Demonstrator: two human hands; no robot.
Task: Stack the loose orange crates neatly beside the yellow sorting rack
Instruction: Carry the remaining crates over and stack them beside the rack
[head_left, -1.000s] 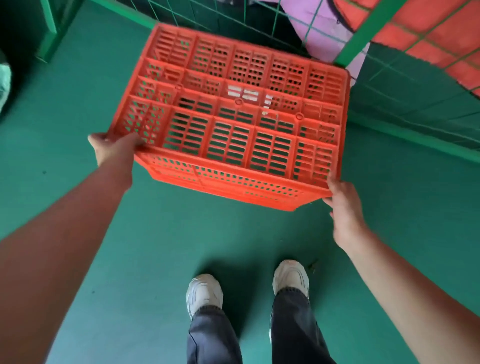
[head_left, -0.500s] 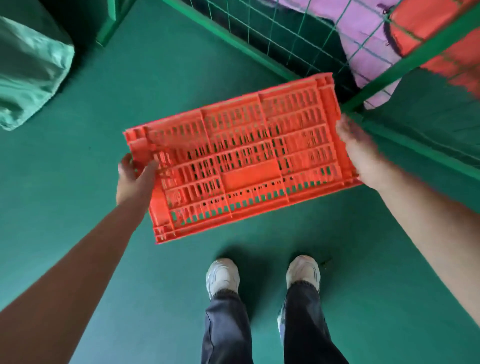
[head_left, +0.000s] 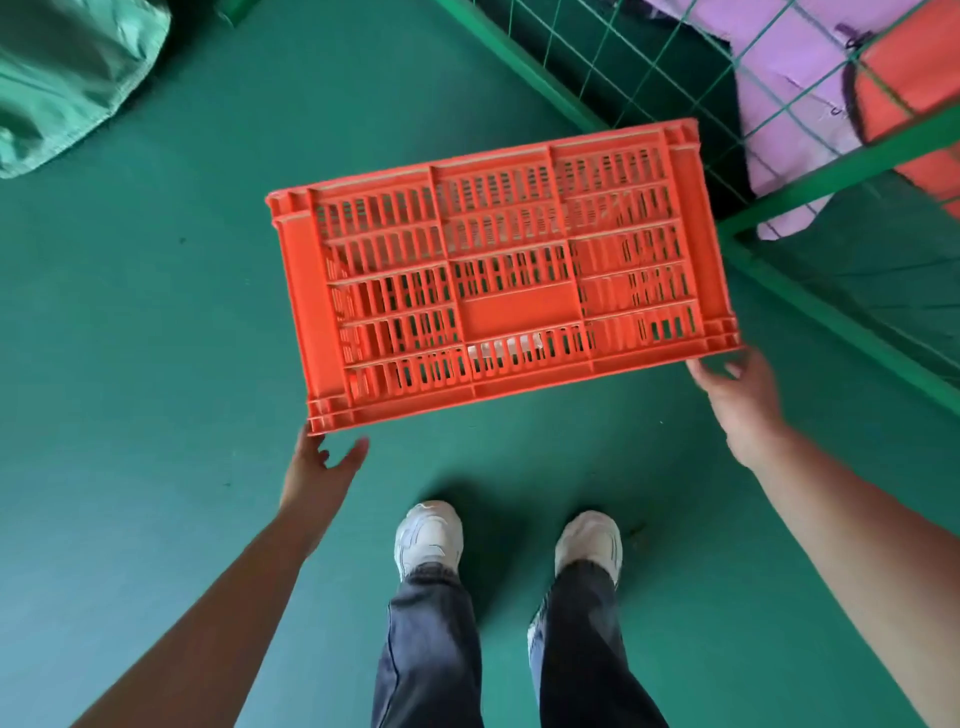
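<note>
Orange crate (head_left: 498, 275) shows me its slatted long side, just beyond both sets of fingertips. My left hand (head_left: 319, 467) is spread loose at its lower left corner. My right hand (head_left: 737, 400) touches the opposite corner, and I cannot tell whether it grips.

I see a warehouse-like storage area. A painted green floor (head_left: 156, 338), wire-mesh cage panels (head_left: 831, 176) and an orange crate (head_left: 514, 306) show it.

Crate (head_left: 498, 270) before shoes (head_left: 428, 535), beside fence (head_left: 841, 174)
</note>
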